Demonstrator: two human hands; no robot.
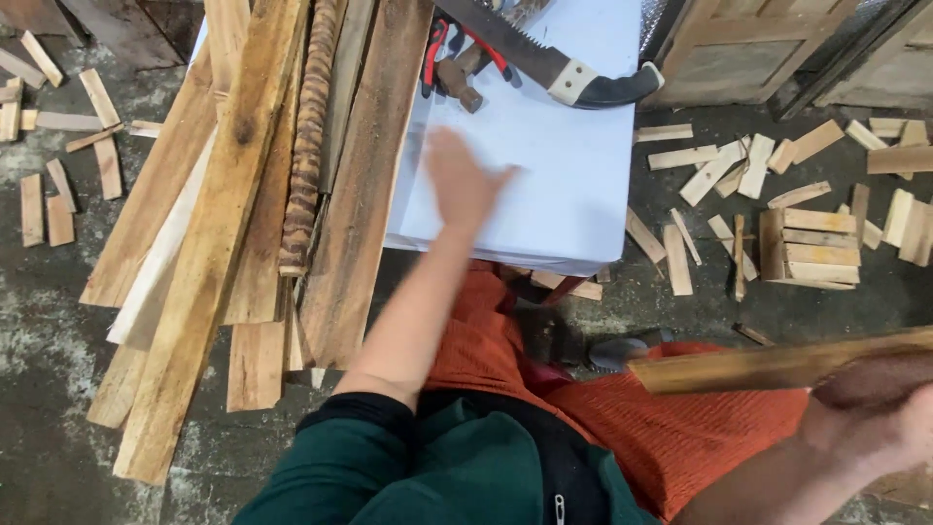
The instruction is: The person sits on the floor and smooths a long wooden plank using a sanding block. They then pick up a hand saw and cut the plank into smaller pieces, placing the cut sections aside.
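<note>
Reaching across a white tabletop (544, 185) at frame centre, the left hand (465, 180) is spread wide, blurred and holding nothing, short of the handsaw (544, 60), hammer (457, 83) and red-handled pliers (435, 53) near the top edge. The right hand (870, 423), lower right, grips a wooden slat (768, 365). Judged from this, a tool pick-up is in hand, calling for a longer reach. The slat's far end is cut off; leaning planks (233, 224) hide the table's left side.

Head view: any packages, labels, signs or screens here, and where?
None in view: only a plain white table top with a handsaw and a hammer, long planks leaning beside it, and short wood offcuts scattered on the floor.
</note>
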